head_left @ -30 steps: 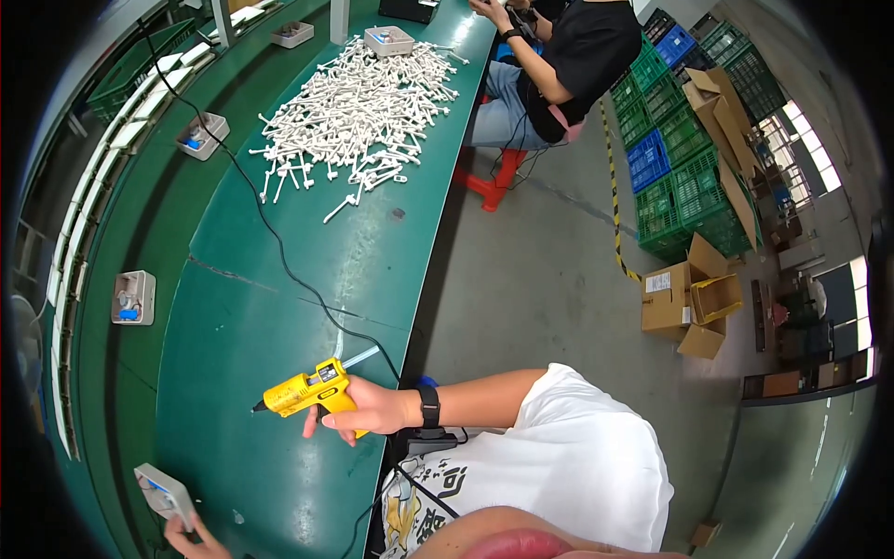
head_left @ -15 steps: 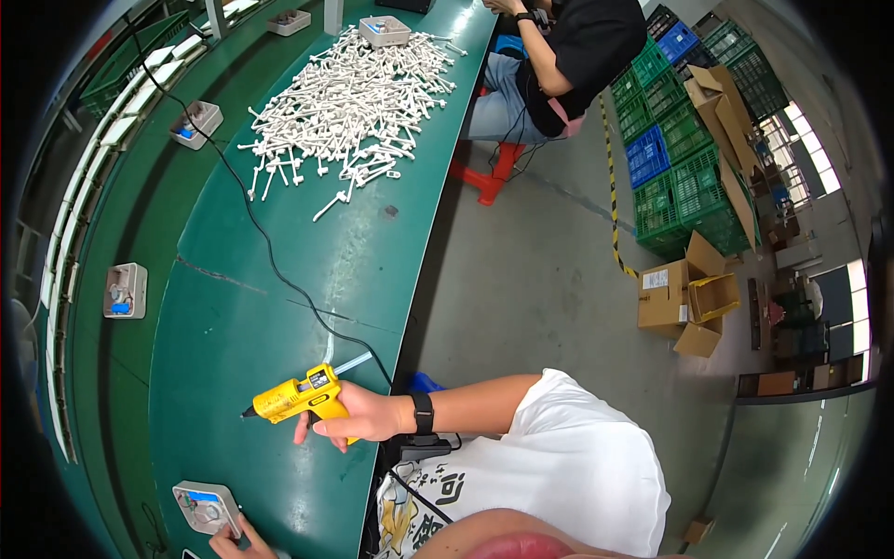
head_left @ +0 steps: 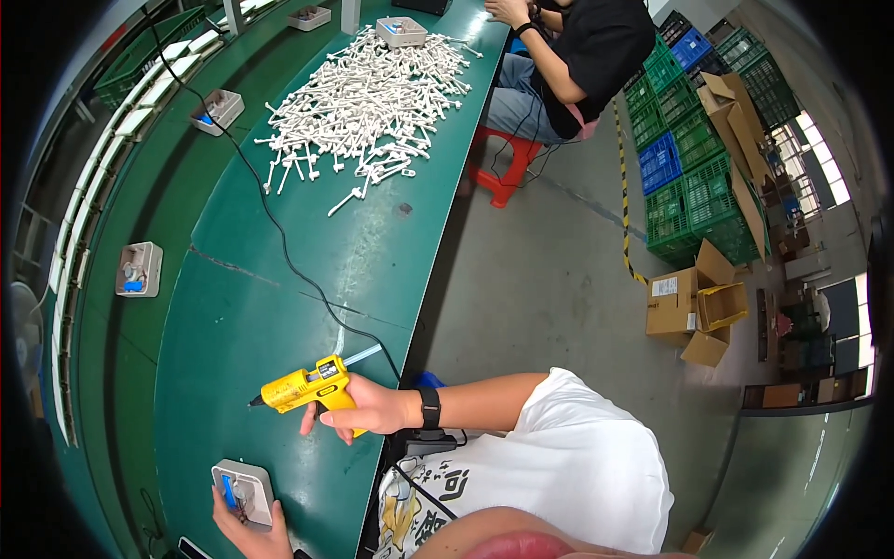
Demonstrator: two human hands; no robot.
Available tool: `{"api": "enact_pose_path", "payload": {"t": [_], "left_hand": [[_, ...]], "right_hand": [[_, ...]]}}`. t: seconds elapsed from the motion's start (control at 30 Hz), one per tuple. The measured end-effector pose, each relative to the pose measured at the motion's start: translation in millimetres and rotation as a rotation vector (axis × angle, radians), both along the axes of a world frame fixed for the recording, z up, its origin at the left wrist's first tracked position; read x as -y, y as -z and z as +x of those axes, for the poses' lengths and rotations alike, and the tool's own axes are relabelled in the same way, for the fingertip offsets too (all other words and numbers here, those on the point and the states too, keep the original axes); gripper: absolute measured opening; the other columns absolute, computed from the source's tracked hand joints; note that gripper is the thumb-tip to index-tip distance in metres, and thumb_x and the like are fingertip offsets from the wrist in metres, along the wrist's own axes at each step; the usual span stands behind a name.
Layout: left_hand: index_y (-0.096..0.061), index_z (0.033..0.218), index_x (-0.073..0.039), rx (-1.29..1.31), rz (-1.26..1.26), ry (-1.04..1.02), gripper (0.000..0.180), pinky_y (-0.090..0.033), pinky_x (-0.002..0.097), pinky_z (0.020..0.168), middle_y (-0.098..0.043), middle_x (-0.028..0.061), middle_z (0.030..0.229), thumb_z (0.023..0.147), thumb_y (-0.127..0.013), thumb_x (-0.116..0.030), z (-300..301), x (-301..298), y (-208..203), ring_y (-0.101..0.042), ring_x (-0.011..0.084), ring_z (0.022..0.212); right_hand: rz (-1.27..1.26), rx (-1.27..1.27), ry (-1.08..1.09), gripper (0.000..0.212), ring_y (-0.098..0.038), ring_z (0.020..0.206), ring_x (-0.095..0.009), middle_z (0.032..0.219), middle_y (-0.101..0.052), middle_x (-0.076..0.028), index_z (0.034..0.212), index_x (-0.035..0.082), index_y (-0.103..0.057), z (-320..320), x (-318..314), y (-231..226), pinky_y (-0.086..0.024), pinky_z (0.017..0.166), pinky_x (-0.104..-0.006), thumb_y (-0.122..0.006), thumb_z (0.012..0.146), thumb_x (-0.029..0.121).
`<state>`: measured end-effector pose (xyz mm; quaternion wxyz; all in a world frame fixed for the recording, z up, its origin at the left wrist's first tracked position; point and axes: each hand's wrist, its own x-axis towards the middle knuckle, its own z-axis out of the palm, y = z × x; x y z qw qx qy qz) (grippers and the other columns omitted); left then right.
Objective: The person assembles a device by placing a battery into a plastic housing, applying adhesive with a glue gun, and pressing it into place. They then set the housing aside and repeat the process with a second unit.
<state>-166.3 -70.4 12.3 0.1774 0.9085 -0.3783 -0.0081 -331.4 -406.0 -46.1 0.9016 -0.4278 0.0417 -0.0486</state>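
Observation:
My right hand (head_left: 372, 407) is wrapped round the handle of a yellow hot glue gun (head_left: 304, 387), its dark nozzle pointing left over the green table. A pale glue stick (head_left: 362, 354) sticks out of its back end. Lower down, my left hand (head_left: 253, 533) grips a small light-grey plastic box (head_left: 264, 477) at its near end, fingers on one side and thumb on the other. Inside the open box lie a blue part (head_left: 228, 491), a pale round part and thin wires. The nozzle is apart from the box.
White rod-like plastic parts (head_left: 363, 102) form a big pile on the green table (head_left: 270, 326), with a similar box (head_left: 401, 32) on top. More boxes (head_left: 138, 270) stand along the left strip. A black cable (head_left: 279, 233) crosses the table. Beyond sits another person (head_left: 596, 56).
My left hand has taken a fuller grip on the grey box, which has moved right and turned. The glue gun stays in my right hand. The whole view has shifted slightly.

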Motion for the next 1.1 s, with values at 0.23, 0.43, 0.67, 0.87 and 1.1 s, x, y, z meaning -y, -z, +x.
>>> {"api": "enact_pose_path", "payload": {"t": [0.23, 0.43, 0.67, 0.87, 1.1], "left_hand": [[-0.046, 0.154, -0.003, -0.243, -0.158, 0.152, 0.103, -0.044, 0.0471, 0.112, -0.046, 0.0242, 0.149, 0.063, -0.091, -0.007, -12, -2, 5, -0.054, 0.0416, 0.133], [-0.058, 0.141, 0.002, -0.252, -0.173, 0.201, 0.072, -0.048, 0.0458, 0.108, -0.056, 0.0248, 0.138, 0.074, -0.085, -0.004, -5, -11, -3, -0.059, 0.0401, 0.126], [-0.074, 0.114, 0.002, -0.134, -0.265, 0.016, 0.032, -0.059, 0.0389, 0.089, -0.07, 0.0205, 0.122, 0.084, -0.083, -0.004, 8, -13, 29, -0.072, 0.0329, 0.104], [-0.077, 0.095, -0.001, -0.105, -0.209, -0.098, 0.016, -0.063, 0.0357, 0.077, -0.074, 0.0145, 0.114, 0.084, -0.089, -0.007, -2, 2, 15, -0.074, 0.0266, 0.091], [-0.077, 0.096, -0.001, -0.254, -0.119, -0.175, 0.014, -0.063, 0.0367, 0.077, -0.073, 0.0145, 0.115, 0.089, -0.086, -0.011, -5, 8, 2, -0.074, 0.0272, 0.089]], "right_hand": [[-0.006, 0.001, 0.012, 0.055, -0.062, 0.067, -0.01, 0.122, -0.072, -0.015, 0.153, 0.003, -0.044, 1, 1, -2, -0.058, 0.065, -0.0282, -0.062, 0.103, 0.019], [-0.041, -0.017, 0.003, 0.058, -0.063, 0.068, -0.01, 0.124, -0.072, -0.016, 0.156, 0.003, -0.041, 1, 1, -2, -0.058, 0.066, -0.0285, -0.061, 0.104, 0.018], [-0.025, -0.016, 0.017, 0.056, -0.063, 0.067, -0.01, 0.124, -0.072, -0.016, 0.155, 0.003, -0.042, 0, -1, 2, -0.058, 0.066, -0.0289, -0.061, 0.104, 0.017], [-0.036, 0.003, 0.048, 0.034, -0.062, 0.063, -0.011, 0.119, -0.073, -0.015, 0.131, 0.004, -0.049, 2, -2, 4, -0.057, 0.061, -0.029, -0.063, 0.104, 0.018], [-0.016, -0.011, 0.057, 0.031, -0.063, 0.063, -0.012, 0.119, -0.073, -0.015, 0.128, 0.004, -0.049, 1, -4, -1, -0.057, 0.061, -0.0299, -0.063, 0.104, 0.017]]}}
